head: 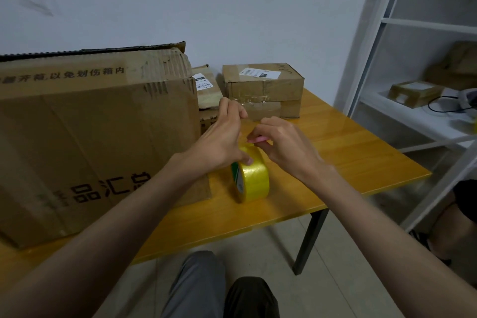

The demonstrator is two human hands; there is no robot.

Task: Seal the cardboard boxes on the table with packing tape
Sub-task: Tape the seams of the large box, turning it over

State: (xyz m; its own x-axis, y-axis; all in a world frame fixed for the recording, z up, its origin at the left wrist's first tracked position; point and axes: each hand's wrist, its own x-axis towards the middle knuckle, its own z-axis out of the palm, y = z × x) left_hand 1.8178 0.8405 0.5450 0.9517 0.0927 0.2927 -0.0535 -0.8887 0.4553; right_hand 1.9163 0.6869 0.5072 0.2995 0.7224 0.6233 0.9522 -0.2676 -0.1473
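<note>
Tape roll (251,175) on edge on the tabletop (348,152), near the front edge, just to the 3 o'clock side of the large box (90,142). Large box filling the tabletop's 9 o'clock half. Two stacked boxes (263,91) toward 12 o'clock from the roll, at the back by the wall. Another labelled box (206,90) between that stack and the large box, partly hidden behind the latter. Left hand (222,137) on top of the roll, at its 11 o'clock side; right hand (284,144) just above, at 1 o'clock, small tool (258,139) pinched between. Shelf unit (413,100) beyond the tabletop at 3 o'clock, with boxes on its shelves.
</note>
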